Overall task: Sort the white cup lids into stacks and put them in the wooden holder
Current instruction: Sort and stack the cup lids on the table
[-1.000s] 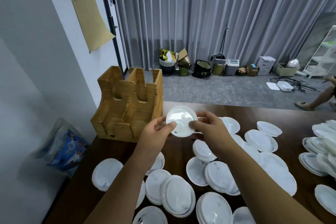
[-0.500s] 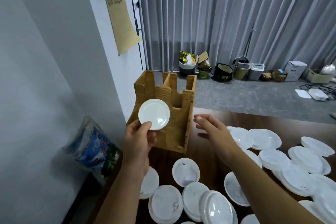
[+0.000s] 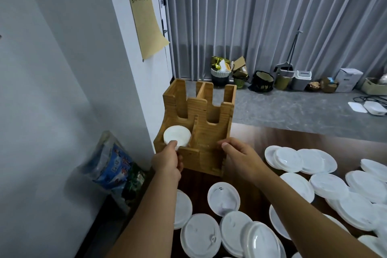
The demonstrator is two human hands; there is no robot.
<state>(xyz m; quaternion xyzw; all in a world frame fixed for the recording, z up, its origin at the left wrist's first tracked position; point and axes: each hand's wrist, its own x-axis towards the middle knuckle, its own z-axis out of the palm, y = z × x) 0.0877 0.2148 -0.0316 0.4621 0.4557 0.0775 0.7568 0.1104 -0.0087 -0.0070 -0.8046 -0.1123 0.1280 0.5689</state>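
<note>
Lid going into the holder's front-left slot

Lid (image 3: 177, 138), white and round, sits tilted in the front-left compartment of the wooden holder (image 3: 206, 130), its face turned up toward the camera. The left hand (image 3: 167, 160) pinches its lower edge: the thumb lies over the near rim and the other fingers curl beneath, hidden behind the holder's low front wall. That wall stands between the left hand's knuckles and the lid, and the central divider rises just right of the fingertips. It is unclear whether one lid or a thin stack is held.

The right hand (image 3: 240, 158) rests against the holder's front right corner, thumb pressed on the top edge of the front panel and fingers bent round the side wall, gripping the wood. The lid lies well left of those fingers, across the divider.

The holder stands at the far left corner of the dark wooden table (image 3: 282, 138), close beside the pale wall (image 3: 62, 69). Loose white lids (image 3: 301, 160) lie scattered over the table to the right of the right hand and below both forearms, many overlapping. Left of the left wrist, off the table's edge, a blue printed plastic bag (image 3: 114, 163) leans at the wall. A brown paper roll (image 3: 144, 12) hangs above; grey curtains (image 3: 272, 16) and floor clutter (image 3: 261, 81) lie beyond.
</note>
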